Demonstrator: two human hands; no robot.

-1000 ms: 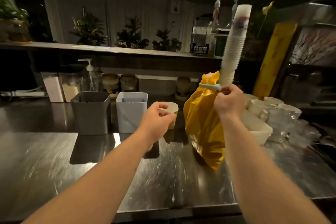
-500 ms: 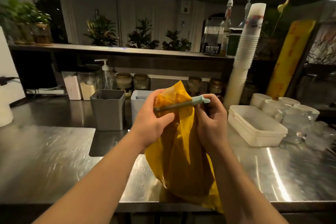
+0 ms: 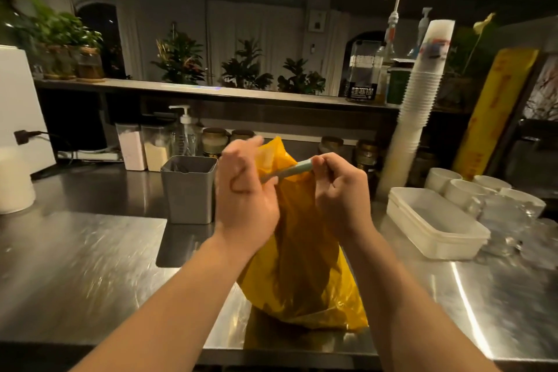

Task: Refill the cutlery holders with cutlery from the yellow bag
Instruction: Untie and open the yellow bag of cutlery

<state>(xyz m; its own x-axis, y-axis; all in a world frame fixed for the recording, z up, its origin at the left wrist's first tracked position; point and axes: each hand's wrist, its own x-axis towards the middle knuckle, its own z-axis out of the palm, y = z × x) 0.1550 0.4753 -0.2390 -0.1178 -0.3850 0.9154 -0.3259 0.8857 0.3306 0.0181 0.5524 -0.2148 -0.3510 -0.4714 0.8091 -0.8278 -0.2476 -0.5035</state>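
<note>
Right hand (image 3: 338, 193) is pinching the right end of the pale green clip (image 3: 287, 171), thumb and fingertips closed tight on it. The clip runs tilted across the neck of the yellow bag (image 3: 296, 269), its right end higher. Left hand (image 3: 244, 193) is at the clip's other end, fingers curled round the gathered top of the bag; it's blurred, so I can't tell if it touches the clip too. A tuft of yellow plastic pokes up at twelve o'clock above the clip.

The bag stands on the steel counter (image 3: 84, 266), close to the near edge, between both forearms, belly sagging toward five o'clock.

At ten o'clock from the bag, just beside the left hand, sits the grey cutlery holder (image 3: 188, 193), upright, with dark handles showing inside. Behind it, at eleven, a pump bottle (image 3: 184, 130). Out at three o'clock, a white tub (image 3: 434, 223), with mugs (image 3: 462, 190) past it at two. A tall stack of cups (image 3: 418, 106) rises at one o'clock.
</note>
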